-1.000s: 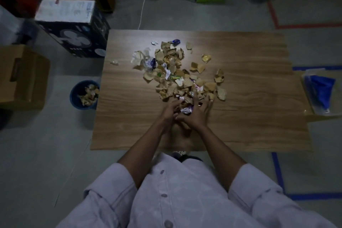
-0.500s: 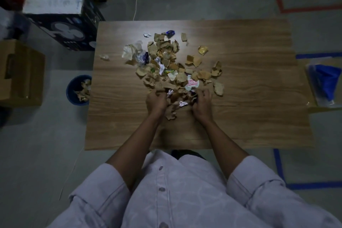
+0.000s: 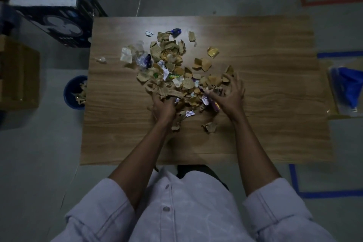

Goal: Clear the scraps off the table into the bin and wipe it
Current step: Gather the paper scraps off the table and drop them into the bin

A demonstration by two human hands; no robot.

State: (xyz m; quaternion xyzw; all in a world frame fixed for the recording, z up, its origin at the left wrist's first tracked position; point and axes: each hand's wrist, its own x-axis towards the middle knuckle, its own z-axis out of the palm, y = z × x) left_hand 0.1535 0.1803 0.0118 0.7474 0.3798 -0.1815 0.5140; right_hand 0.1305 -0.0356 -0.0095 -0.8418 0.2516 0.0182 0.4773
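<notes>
Scraps [image 3: 172, 68]: torn brown cardboard pieces mixed with crumpled paper and foil wrappers, heaped loosely at the middle of the table [image 3: 275, 116], with a few stray pieces [image 3: 210, 126] lying apart on the near side. Left hand [image 3: 164, 109]: at the near edge of the heap, back up, fingers buried under cardboard pieces; whether they grip any cannot be told. Right hand [image 3: 229, 96]: at the heap's right edge, well apart from the left, fingers spread and resting on the scraps, a purple wrapper [image 3: 215, 105] just under the thumb side. Bin [image 3: 73, 92]: blue, round, on the floor just beside the table's left edge, some scraps already inside. Surroundings: cardboard box [image 3: 17, 72] and black box [image 3: 57, 19] left of the table; blue bag [image 3: 349, 86] to its right.
</notes>
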